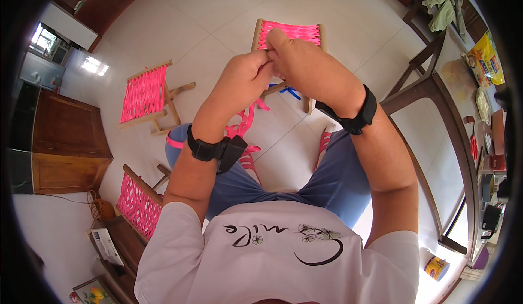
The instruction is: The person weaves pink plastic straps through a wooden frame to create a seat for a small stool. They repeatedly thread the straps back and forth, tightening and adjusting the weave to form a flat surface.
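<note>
Above a wooden folding stool with a woven pink ribbon seat, my left hand and my right hand meet, fingers pinched together. What lies between the fingertips is mostly hidden; pink ribbon hangs just below them and trails in loops over my left knee and foot. A blue tie is knotted at the stool's lower rail. Which hand grips the ribbon's end cannot be told.
Two more pink-woven stools stand at the left, one upper and one lower. A dark wooden table frame curves along the right. A wooden cabinet is at far left, and a tin stands at lower right.
</note>
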`<state>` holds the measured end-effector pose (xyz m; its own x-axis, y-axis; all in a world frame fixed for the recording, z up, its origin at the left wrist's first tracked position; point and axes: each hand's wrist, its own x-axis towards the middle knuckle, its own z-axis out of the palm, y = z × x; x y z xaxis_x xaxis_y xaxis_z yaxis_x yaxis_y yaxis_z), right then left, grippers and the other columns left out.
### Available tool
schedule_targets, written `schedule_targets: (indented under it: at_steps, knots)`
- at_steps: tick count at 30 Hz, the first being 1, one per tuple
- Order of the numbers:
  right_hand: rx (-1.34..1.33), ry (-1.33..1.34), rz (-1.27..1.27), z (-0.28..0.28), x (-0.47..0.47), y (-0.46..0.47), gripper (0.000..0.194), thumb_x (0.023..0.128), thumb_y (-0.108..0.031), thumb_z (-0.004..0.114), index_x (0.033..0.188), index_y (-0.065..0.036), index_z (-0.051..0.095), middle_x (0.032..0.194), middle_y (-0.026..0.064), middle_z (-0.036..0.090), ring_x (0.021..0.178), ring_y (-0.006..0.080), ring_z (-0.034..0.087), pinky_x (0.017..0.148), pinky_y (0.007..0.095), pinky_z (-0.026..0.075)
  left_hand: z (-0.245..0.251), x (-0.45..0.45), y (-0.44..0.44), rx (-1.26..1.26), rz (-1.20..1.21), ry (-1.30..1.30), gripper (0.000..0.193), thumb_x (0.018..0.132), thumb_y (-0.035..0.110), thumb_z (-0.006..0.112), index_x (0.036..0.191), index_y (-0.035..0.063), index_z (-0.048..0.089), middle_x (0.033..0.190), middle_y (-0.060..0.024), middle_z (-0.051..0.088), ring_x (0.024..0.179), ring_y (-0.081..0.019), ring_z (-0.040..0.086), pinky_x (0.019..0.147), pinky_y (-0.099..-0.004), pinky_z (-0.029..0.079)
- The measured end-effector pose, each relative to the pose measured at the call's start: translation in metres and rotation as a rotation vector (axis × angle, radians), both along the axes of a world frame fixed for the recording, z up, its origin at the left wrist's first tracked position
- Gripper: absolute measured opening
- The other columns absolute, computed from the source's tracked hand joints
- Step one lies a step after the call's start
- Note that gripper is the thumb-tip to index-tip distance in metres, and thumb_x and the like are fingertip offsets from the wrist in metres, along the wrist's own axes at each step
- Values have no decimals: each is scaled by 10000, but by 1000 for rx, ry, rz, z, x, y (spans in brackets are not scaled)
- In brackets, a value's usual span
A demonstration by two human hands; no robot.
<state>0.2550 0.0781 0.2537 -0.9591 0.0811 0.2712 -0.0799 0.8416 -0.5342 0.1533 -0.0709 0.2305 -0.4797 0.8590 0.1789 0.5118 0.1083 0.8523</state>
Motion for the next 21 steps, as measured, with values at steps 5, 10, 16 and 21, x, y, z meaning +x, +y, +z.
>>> schedule_targets:
  at_steps: [5,10,16,21]
  knots:
    - [18,417,-124,-1,-9,10,128,978,-99,549,1013,23,537,810,180,613,762,281,635,669,371,493,-6,0,6,100,-99,-194,247,1051,216,501,944,21,609,745,-10,572,636,-76,490,583,-235,401]
    - [-607,306,-113,3,-5,19,144,1026,-142,531,999,-3,562,874,46,616,796,108,583,733,263,490,-20,-10,12,223,-222,-629,331,1079,328,434,911,70,555,676,9,489,590,-67,419,536,-220,319]
    - [-812,322,-36,0,-5,22,154,1043,-159,516,981,-28,569,900,18,626,795,92,574,769,244,491,-21,-3,10,240,-179,-472,335,1080,328,434,910,63,548,669,3,491,590,-74,429,542,-218,330]
    - [-861,268,-110,0,-5,34,154,1040,-168,523,984,-36,578,903,14,627,787,88,568,780,238,482,-22,-4,5,52,-61,-6,322,1077,309,447,1009,21,575,852,-43,610,796,-125,565,723,-272,455]
